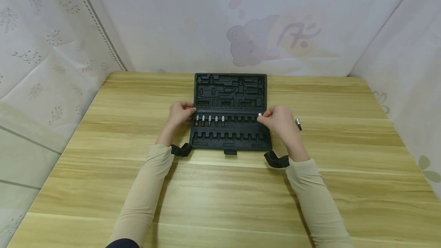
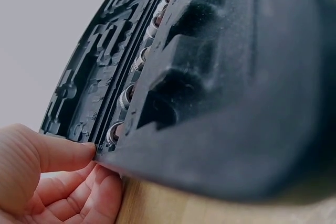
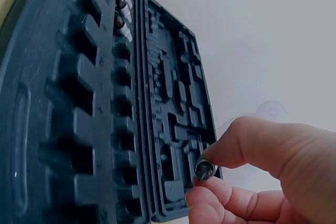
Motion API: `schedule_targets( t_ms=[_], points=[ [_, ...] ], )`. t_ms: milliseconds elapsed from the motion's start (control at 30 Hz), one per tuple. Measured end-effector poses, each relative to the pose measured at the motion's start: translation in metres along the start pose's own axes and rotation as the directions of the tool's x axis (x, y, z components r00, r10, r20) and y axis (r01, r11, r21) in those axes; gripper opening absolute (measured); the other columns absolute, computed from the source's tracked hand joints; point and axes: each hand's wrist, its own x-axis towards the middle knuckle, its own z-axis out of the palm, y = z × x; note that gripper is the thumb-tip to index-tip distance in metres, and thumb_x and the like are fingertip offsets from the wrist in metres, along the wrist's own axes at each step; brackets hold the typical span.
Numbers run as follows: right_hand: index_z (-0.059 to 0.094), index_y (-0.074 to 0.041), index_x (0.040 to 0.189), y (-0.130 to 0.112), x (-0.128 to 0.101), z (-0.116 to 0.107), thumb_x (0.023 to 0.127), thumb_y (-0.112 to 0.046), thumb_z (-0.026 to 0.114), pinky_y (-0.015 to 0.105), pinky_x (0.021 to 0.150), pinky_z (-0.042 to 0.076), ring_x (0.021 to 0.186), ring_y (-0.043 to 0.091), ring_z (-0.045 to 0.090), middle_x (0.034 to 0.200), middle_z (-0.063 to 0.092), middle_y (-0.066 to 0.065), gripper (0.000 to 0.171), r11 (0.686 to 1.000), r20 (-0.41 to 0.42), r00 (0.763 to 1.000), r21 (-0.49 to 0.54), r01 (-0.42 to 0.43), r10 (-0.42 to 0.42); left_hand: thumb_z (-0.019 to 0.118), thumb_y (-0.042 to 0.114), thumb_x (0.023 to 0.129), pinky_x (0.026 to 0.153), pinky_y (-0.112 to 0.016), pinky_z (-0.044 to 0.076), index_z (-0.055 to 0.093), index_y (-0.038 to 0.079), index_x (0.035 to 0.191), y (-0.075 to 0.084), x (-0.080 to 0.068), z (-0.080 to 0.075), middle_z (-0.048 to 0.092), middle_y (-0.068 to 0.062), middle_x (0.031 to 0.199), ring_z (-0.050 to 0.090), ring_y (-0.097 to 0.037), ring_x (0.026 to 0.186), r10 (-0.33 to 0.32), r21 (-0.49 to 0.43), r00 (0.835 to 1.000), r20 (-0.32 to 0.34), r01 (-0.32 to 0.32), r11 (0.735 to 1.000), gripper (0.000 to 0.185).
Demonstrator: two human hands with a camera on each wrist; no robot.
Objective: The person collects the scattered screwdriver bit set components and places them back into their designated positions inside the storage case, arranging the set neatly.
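A black plastic bit-socket case lies open on the table, its lid folded back. Several silver bit sockets sit side by side in the left part of its upper row; the lower row's slots hold nothing. My left hand pinches the case's left edge by the hinge, thumb on top and fingers curled below. Over the right end of the upper row, my right hand holds another bit socket between thumb and fingertips. Its open end faces the right wrist camera.
One loose bit socket with a dark tip lies on the wooden table, right of the case. A latch tab sticks out from the case's front edge. Patterned cloth hangs behind and along both sides.
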Motion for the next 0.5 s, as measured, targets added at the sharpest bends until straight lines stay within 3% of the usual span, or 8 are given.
schedule_targets(
  t_ms=[500],
  points=[
    [0.070, -0.001, 0.077, -0.017, 0.004, 0.015, 0.083, -0.020, 0.067, 0.035, 0.060, 0.048, 0.060, 0.019, 0.056, 0.075, 0.067, 0.010, 0.020, 0.999, 0.032, 0.998, -0.009, 0.046, -0.045, 0.061, 0.008, 0.090, 0.063, -0.025, 0.053, 0.064, -0.006, 0.110, 0.001, 0.000, 0.000, 0.064, -0.021, 0.100, 0.058, -0.015, 0.066, -0.003, -0.003, 1.000, 0.003, 0.003, 1.000, 0.025]
  ],
)
